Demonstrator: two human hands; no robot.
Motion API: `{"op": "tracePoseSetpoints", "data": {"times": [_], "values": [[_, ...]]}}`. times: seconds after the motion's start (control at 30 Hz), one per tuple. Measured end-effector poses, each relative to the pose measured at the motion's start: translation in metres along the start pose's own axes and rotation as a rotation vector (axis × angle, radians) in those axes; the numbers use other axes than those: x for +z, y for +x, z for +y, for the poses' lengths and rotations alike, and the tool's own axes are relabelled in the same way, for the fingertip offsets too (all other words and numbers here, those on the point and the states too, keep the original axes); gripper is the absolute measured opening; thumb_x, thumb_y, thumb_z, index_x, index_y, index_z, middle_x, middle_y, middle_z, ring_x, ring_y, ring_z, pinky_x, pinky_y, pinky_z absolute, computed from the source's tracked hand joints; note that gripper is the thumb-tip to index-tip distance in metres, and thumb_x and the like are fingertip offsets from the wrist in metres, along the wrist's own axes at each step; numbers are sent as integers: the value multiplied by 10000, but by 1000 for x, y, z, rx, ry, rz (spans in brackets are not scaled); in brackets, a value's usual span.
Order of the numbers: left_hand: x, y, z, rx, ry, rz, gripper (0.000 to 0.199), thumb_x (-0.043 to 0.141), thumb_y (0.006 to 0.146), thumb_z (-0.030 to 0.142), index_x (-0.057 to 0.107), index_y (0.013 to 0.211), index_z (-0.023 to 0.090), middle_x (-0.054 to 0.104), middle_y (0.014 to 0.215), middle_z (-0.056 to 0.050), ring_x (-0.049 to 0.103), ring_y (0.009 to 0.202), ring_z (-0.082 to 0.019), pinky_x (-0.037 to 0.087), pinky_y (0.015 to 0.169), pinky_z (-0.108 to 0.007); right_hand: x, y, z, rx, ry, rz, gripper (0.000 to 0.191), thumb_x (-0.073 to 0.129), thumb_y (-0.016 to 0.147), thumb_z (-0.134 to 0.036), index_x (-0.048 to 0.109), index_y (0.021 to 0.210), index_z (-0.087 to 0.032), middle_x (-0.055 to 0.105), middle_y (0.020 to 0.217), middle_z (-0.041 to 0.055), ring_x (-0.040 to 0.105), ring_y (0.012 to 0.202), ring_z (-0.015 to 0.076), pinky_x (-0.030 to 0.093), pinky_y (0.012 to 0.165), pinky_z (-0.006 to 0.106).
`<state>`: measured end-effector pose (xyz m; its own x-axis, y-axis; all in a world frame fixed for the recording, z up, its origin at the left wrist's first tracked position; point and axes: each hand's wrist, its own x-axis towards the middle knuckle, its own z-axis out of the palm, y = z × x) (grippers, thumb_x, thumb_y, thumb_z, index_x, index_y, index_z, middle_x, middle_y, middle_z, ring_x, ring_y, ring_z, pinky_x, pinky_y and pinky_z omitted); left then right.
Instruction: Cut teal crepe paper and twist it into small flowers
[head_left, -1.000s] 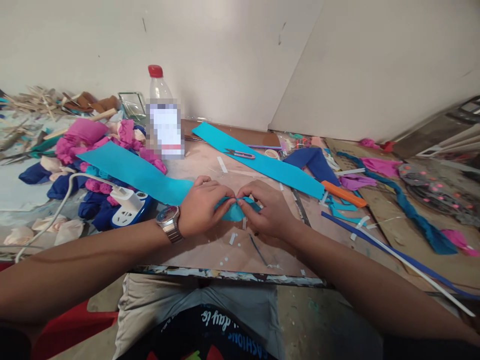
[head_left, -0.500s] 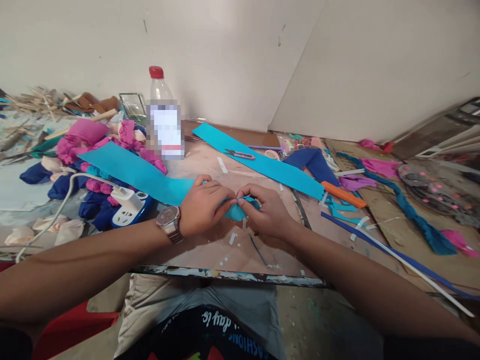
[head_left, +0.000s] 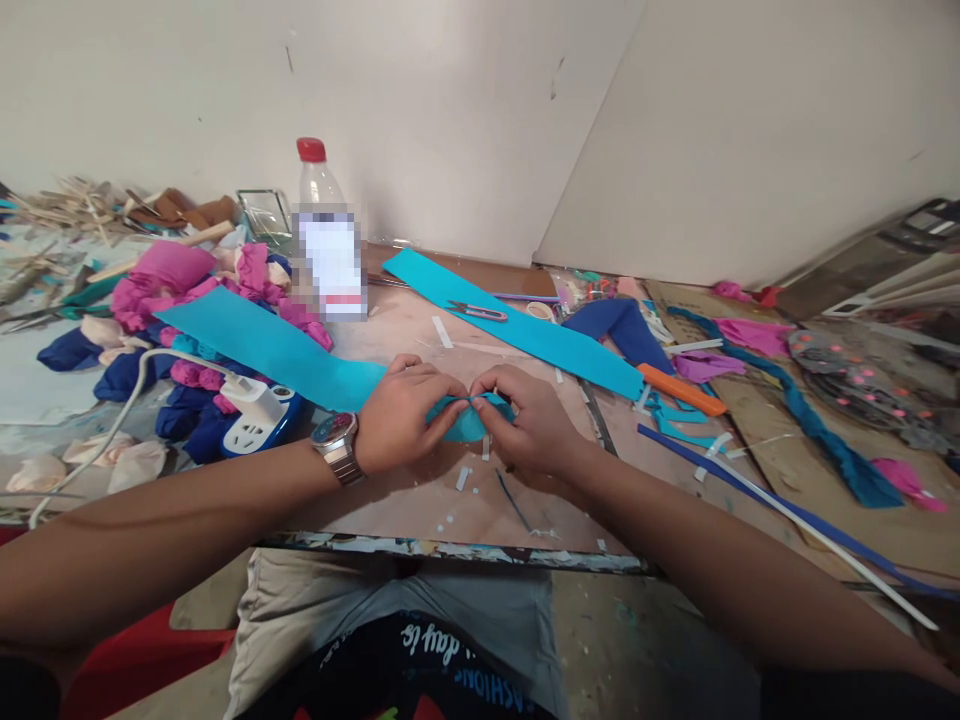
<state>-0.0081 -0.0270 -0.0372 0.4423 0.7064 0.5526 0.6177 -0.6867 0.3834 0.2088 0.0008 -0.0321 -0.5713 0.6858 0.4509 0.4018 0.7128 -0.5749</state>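
Observation:
A long turquoise strip [head_left: 292, 350], cloth or crepe paper, runs from the pile on the left into my hands. My left hand [head_left: 409, 415], with a watch on its wrist, pinches the strip's gathered end between thumb and forefinger. Right against it, my right hand [head_left: 529, 420] pinches the same end, so the fingertips of both hands meet. Part of the strip bulges below the fingertips; the fold between them is mostly hidden. Beyond my hands lies a second turquoise strip [head_left: 517, 335] with small thread snips [head_left: 477, 311] on it.
At left, a white plug sits in a power socket [head_left: 259, 420] beside crumpled pink, blue and cream pieces [head_left: 161, 290]. A red-capped bottle [head_left: 315, 180] stands behind a blurred phone [head_left: 330, 260]. An orange-handled cutter [head_left: 681, 388] and a thin white stick [head_left: 825, 540] lie at right.
Both hands stay pinched on the turquoise strip with hardly any movement. The whole view has shifted very slightly.

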Motion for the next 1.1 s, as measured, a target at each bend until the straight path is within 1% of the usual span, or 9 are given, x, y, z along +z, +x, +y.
{"op": "tracePoseSetpoints", "data": {"times": [0.1,0.2,0.4,0.5,0.63,0.73,0.83,0.93,1.1], "values": [[0,0,0,17,23,2,197,554,1046,303,700,983,187,790,931,-30,688,869,-213,400,927,-417,0,0,-1,11,5,-2,66,575,965,-251,623,938,-216,680,880,44,611,808,192,453,738,324],[0,1,-1,79,90,23,187,563,1042,286,697,955,190,784,896,-20,684,836,-206,393,934,-423,0,1,-3,25,15,-15,87,556,964,-252,609,908,-212,662,853,36,592,782,182,437,723,313],[-3,3,-1,168,243,51,220,547,1043,286,713,932,195,760,815,-38,680,816,-206,399,922,-426,0,3,-9,117,107,-59,99,524,929,-211,575,844,-212,623,791,5,546,729,158,410,688,287],[-4,2,0,139,195,41,199,548,1030,270,713,946,197,764,831,-33,682,813,-203,401,938,-433,0,4,-12,152,172,-79,131,514,944,-231,579,833,-208,617,779,-2,548,726,152,418,681,277],[-5,1,2,43,70,20,170,569,993,274,712,951,191,780,887,-33,686,850,-222,408,942,-442,0,5,-10,163,173,-67,139,548,966,-277,630,887,-199,656,820,11,582,752,161,445,704,286],[-5,1,2,-11,30,0,172,572,982,284,714,954,190,789,919,-36,687,865,-231,415,940,-442,-1,4,-4,123,112,-49,108,584,958,-277,650,917,-201,690,865,30,621,799,180,467,738,307],[-3,1,1,-28,52,-37,168,577,976,285,714,935,197,788,905,-31,690,863,-229,409,961,-444,-2,3,1,4,4,-50,71,607,948,-256,663,951,-212,715,919,52,644,863,207,484,780,337],[-3,2,0,-20,69,-54,150,594,965,279,715,921,201,787,889,-26,694,862,-229,398,984,-449,-3,3,2,-96,-59,-46,54,601,955,-238,654,956,-222,715,912,58,642,863,217,493,784,358],[-3,3,0,-29,64,-76,135,601,952,262,719,921,204,790,893,-32,697,855,-226,393,991,-451,-5,4,0,-165,-102,-47,36,601,976,-249,636,972,-239,714,923,64,642,895,236,507,819,393]]}}
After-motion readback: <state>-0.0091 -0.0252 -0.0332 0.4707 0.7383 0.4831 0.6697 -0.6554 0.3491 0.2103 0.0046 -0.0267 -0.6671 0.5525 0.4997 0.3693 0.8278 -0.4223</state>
